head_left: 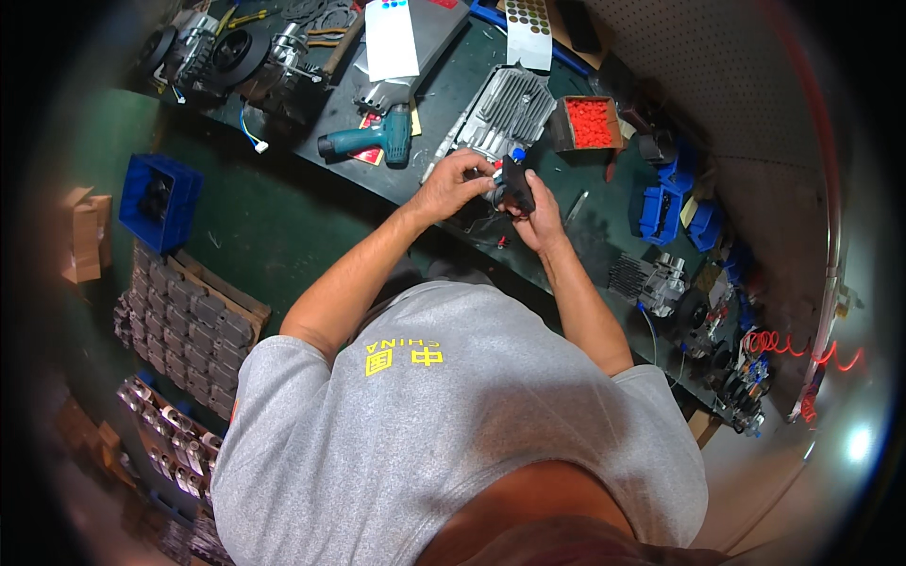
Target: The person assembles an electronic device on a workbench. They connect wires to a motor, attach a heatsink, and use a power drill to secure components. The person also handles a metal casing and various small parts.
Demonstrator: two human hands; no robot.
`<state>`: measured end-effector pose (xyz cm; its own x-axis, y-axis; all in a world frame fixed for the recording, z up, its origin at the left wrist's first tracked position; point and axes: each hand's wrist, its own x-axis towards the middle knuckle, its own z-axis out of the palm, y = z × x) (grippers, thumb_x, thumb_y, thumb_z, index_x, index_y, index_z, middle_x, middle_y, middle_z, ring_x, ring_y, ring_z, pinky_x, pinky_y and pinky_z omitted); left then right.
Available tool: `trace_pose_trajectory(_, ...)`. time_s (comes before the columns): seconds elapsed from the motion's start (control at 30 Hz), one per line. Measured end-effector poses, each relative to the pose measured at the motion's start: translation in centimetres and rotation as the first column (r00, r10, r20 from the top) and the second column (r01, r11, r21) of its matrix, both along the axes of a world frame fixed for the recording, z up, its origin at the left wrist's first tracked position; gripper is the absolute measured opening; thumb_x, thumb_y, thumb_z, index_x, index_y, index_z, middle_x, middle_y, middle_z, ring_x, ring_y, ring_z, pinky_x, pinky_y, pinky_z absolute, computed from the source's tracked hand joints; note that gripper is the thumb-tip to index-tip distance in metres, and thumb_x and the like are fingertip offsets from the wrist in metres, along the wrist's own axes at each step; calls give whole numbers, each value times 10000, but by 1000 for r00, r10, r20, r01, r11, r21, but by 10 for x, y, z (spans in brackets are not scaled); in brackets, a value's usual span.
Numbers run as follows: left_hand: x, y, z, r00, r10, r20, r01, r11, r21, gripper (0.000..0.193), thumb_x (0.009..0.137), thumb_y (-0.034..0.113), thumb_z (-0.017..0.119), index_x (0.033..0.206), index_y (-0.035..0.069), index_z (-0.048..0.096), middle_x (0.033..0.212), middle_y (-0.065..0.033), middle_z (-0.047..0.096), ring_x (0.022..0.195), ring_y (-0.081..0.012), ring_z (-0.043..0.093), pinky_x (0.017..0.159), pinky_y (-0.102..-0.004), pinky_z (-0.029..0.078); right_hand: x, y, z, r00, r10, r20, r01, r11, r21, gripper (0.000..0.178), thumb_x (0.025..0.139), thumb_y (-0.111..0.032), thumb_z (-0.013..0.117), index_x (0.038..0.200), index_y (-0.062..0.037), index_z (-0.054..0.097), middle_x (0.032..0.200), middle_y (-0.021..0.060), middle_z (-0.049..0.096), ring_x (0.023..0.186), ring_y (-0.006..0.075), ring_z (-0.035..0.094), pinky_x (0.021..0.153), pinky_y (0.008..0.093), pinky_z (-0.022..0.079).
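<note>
Over the bench edge, my two hands meet around a dark block-shaped part. My right hand (541, 219) is wrapped round this black part (517, 185) from the right. My left hand (455, 185) comes in from the left, its thumb and fingers pinched together beside the part. Something small, red and white, shows at those fingertips, too small to name. A blue round cap (518, 154) sits just above the black part. Directly beyond my hands lies a silver finned metal housing (514, 102); its near end is partly hidden by my fingers.
Left of the housing, a teal cordless drill (373, 141) lies on the bench. An open carton of red caps (590, 123) stands to its right. Blue bins (659, 215) and motor assemblies (661, 281) line the right side. A blue crate (159, 202) and stacked grey castings (193, 316) are at left.
</note>
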<state>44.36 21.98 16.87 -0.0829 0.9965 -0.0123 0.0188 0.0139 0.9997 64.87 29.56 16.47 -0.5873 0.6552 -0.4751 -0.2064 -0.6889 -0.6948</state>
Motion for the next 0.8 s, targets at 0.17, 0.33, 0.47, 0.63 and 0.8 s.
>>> trace_pose_trajectory(0.17, 1, 0, -9, 999, 3, 51, -5, 998, 56, 188, 909, 130, 720, 1032, -12, 699, 990, -82, 623, 938, -165, 596, 802, -303, 480, -2, -1, 3, 999, -35, -1, 35, 999, -36, 383, 1064, -353, 482, 1052, -3, 638, 809, 61, 628, 614, 142, 526, 616, 311, 498)
trace_pose_trajectory(0.33, -1, 2, -6, 997, -28, 79, 25, 999, 38, 184, 919, 139, 713, 1014, -18, 703, 963, -76, 630, 913, -156, 599, 783, -302, 478, 2, 0, 0, 999, -46, 5, 46, 997, -70, 384, 1055, -366, 499, 1050, -8, 640, 806, 58, 626, 612, 142, 525, 620, 310, 499)
trace_pose_trajectory(0.47, -2, 1, -2, 999, -13, 47, 13, 1000, -2, 175, 927, 128, 715, 1015, -22, 694, 938, -58, 652, 888, -141, 607, 788, -296, 491, 1, 0, 4, 999, -24, 36, 24, 999, -21, 380, 1053, -366, 503, 1056, -12, 642, 814, 54, 629, 632, 137, 531, 631, 300, 499)
trace_pose_trajectory(0.63, -8, -9, 11, 997, -43, 71, 52, 990, -130, 162, 938, 123, 704, 1009, -22, 692, 906, -26, 671, 838, -105, 605, 757, -272, 492, -14, -10, 29, 975, -96, 202, 51, 975, 217, 350, 1057, -328, 506, 998, -8, 635, 810, 22, 601, 705, 90, 517, 664, 273, 471)
trace_pose_trajectory(0.8, -12, -25, 40, 973, 5, 232, 101, 892, -441, 194, 925, 171, 726, 1015, 0, 708, 903, 0, 680, 816, -67, 598, 727, -240, 482, 2, -19, 15, 893, -128, 431, -215, 722, 658, 371, 1061, -322, 508, 915, 7, 600, 751, -13, 551, 741, 69, 479, 649, 279, 425)
